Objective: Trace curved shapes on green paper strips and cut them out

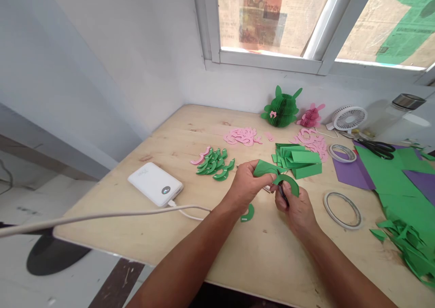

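My left hand (246, 183) pinches a folded piece of green paper (267, 168) with a drawn line on it. My right hand (297, 206) is closed around small dark-handled scissors (283, 193), mostly hidden by the fingers, at the paper's right side. A curved green strip (290, 182) loops over the right thumb. On the table just below my left hand lies a green curved cutout (248, 213) with a white strip on it. Behind the hands sits a stack of folded green paper pieces (297, 158). Several green curved cutouts (212, 163) lie to the left.
A white power bank (154, 184) with a cable lies left. Pink cutouts (242, 136), a green honeycomb paper figure (281, 108) and a small fan (349, 118) stand toward the wall. Tape rolls (342, 209), black scissors (377, 148) and green scraps (406, 240) lie right.
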`<state>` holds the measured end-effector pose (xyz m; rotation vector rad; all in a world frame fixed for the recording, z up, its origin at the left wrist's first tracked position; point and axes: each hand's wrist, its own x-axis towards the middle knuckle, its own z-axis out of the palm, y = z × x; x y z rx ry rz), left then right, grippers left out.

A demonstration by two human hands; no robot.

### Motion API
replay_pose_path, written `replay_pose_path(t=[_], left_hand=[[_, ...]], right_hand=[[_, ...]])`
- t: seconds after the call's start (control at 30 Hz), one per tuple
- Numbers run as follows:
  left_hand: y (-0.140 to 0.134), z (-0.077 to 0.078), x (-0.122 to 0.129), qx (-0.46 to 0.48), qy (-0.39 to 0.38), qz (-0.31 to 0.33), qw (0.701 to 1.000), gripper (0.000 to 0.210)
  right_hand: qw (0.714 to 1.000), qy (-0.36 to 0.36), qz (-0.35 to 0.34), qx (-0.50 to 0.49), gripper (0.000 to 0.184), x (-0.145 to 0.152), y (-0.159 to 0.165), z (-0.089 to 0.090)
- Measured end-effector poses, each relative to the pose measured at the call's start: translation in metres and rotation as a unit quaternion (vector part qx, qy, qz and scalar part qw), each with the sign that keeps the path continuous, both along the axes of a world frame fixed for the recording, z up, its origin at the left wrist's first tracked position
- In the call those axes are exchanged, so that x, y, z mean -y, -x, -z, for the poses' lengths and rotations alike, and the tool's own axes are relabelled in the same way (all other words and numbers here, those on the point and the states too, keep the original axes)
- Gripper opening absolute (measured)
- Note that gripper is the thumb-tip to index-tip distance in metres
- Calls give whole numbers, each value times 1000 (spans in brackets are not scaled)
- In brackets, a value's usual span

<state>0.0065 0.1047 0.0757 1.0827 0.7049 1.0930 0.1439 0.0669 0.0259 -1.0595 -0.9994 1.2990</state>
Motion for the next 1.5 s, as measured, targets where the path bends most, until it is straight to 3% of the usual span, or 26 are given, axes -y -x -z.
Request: replay_pose_path(t=[0.43,0.9,1.23,1.5], left_hand=[[3,3,-4,6,7,22,1000,12],[10,-5,-5,3,5,53,999,11],[17,0,-9,-33,-13,59,998,6],[21,-5,-11,-60,-7,59,996,6]], right_hand=[[1000,5,0,18,47,1,1,-2],[1000,21,-10,16,47,1,0,-2],[999,20,-18,44,45,1,1,-4],[998,20,-17,59,45,2,2,-5]])
